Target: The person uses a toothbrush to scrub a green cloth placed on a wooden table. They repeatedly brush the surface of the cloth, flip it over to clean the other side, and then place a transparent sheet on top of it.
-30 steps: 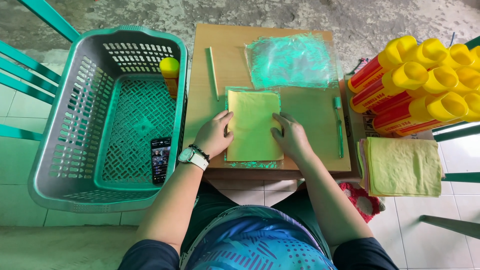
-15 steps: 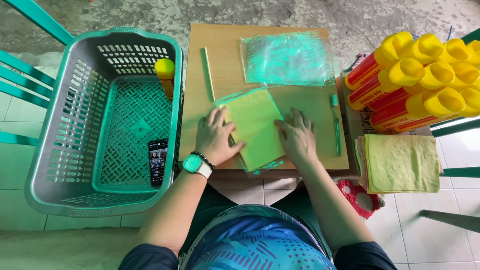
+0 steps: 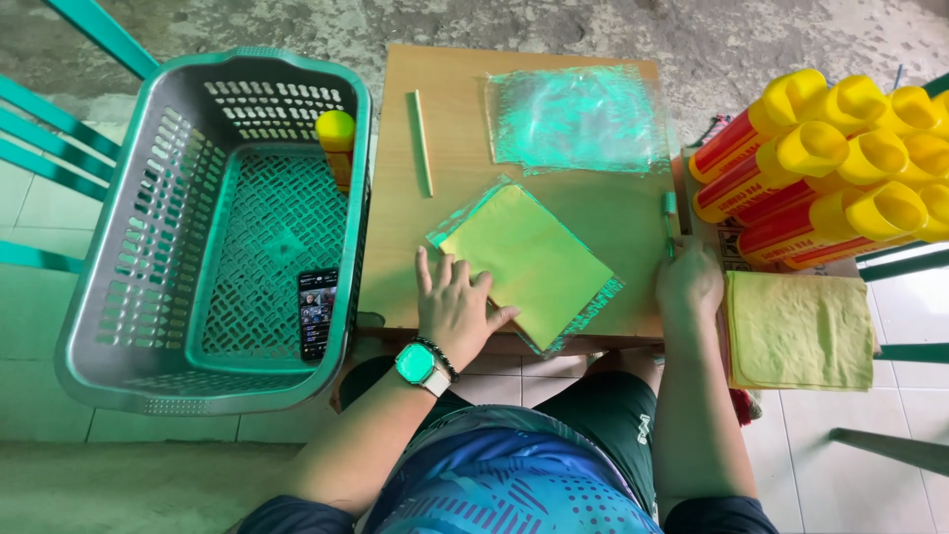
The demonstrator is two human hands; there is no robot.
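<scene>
A big grey and green basket (image 3: pixel 138 227) sits at the left. A phone (image 3: pixel 316 311) lies flat inside it, and a yellow-capped can (image 3: pixel 336 143) stands in its far corner. Beside it is the wooden worktop (image 3: pixel 455 227). On the right, red cans with yellow caps (image 3: pixel 820 163) lie in a pile, with a folded yellow cloth (image 3: pixel 801 326) in front of them.

In the middle of the worktop lies a yellow cloth in a clear bag (image 3: pixel 529 262), turned like a diamond. More clear bags (image 3: pixel 578 119) lie past it, and a thin green stick (image 3: pixel 422 143) is off to the left.

The left hand (image 3: pixel 455 307) lies flat, fingers spread, pressing the near left edge of the bagged cloth. The right hand (image 3: pixel 689 282) is curled at the right edge of the worktop, touching a small green pen-like tool (image 3: pixel 669 222); I cannot tell if it grips it.

To do this well, press flat so the bag does not slide.
</scene>
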